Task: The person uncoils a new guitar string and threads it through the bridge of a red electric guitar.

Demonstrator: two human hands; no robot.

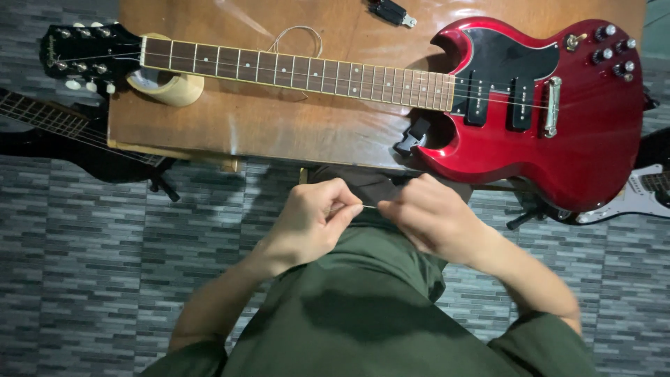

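The person's dark green garment (363, 314) is nearest to the camera and fills the lower middle of the view, with both forearms coming out from it. Just above it, the two hands meet in front of the body. The left hand (314, 216) is closed, its thumb and fingers pinching one end of a thin guitar string (370, 206). The right hand (429, 216) is also curled closed, and it takes the same string from the other side. Only a short, pale piece of the string shows between the two hands, stretched straight. The hands are near each other but do not touch.

Beyond the hands stands a brown wooden desk (279, 126). On it lies a red electric guitar (558, 105), its body beyond the right hand and its neck running across to the black headstock (80, 56) far beyond the left hand. A roll of tape (167, 85) lies under the neck near the headstock. A thin coiled wire (296, 38) rests on the desk behind the neck, and a small black tool (391, 12) lies at the far edge. A small black clip (413, 136) sits on the desk at the cutaway of the guitar body, just beyond the right hand.

Under everything is a grey patterned floor (91, 265). A black guitar (63, 132) lies to the left of the left hand, and a part of a white guitar (635, 195) shows at the right of the right hand.
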